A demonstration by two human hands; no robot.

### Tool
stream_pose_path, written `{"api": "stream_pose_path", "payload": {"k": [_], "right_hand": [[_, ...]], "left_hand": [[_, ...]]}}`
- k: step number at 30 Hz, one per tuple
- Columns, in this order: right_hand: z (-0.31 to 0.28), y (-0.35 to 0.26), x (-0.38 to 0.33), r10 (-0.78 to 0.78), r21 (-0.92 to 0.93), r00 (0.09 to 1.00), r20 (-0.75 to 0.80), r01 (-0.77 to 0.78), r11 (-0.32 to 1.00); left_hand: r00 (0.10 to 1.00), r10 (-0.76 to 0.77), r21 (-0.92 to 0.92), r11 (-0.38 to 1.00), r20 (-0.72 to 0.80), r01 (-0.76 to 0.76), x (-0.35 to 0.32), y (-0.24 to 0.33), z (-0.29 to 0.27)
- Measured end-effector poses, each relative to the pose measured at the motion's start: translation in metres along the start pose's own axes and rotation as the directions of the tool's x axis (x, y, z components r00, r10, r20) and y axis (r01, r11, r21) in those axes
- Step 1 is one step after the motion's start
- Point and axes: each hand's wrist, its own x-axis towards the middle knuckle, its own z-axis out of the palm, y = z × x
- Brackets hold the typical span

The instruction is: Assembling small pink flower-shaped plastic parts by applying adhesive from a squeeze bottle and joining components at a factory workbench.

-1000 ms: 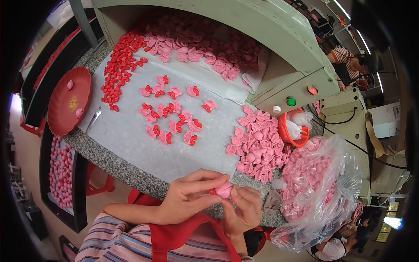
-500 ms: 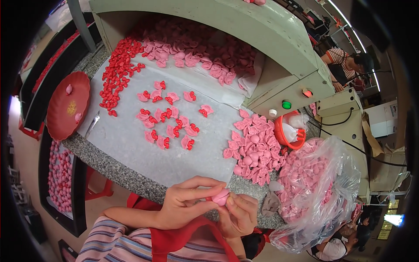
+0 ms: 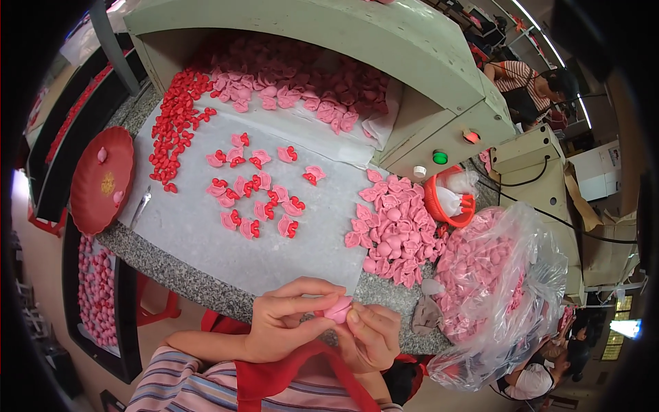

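Note:
Just off the counter's front edge, my left hand and my right hand pinch one small rounded pink piece between thumbs and fingertips. A seam or fold shows on its top; the fingers cover its sides. Beyond my hands, a sheet of white paper bears several pink petal-shaped pieces with red bits attached, laid in loose rows. A heap of plain pink pieces lies right of the sheet. Small red pieces are piled at the sheet's far left.
A pale green metal housing overhangs more pink pieces at the back. A red fluted dish and a silver tool are left. An orange basket and a clear bag of pink pieces stand right. Other people sit farther right.
The whole view has shifted a little. Both hands keep their pinch on the pink piece, which looks slightly turned between the fingertips. The pieces on the sheet stay as they were.

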Motion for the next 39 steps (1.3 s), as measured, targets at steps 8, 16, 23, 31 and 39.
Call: {"api": "stream_pose_path", "payload": {"k": [8,16,23,31,39], "right_hand": [[-0.002,0.002,0.002,-0.038,-0.028,0.999,0.010,0.038,0.999],[-0.003,0.002,0.002,-0.041,-0.020,0.999,0.007,0.041,0.999],[-0.003,0.003,0.000,-0.044,-0.029,0.999,-0.019,0.043,0.999],[-0.001,0.000,0.000,-0.059,-0.056,0.998,-0.024,0.058,0.997],[-0.002,0.000,0.006,-0.067,-0.069,0.994,-0.081,0.061,0.996]], "left_hand": [[1.000,-0.002,0.035,0.999,-0.012,0.002,0.001,-0.001,0.002],[1.000,0.014,0.032,0.999,-0.011,-0.013,0.003,0.000,0.003],[0.999,0.045,0.027,0.999,0.004,-0.045,0.004,-0.002,0.003],[0.976,0.218,0.037,0.975,0.022,-0.219,0.006,-0.012,0.002],[0.946,0.324,0.035,0.945,0.035,-0.325,0.013,-0.018,0.007]]}}
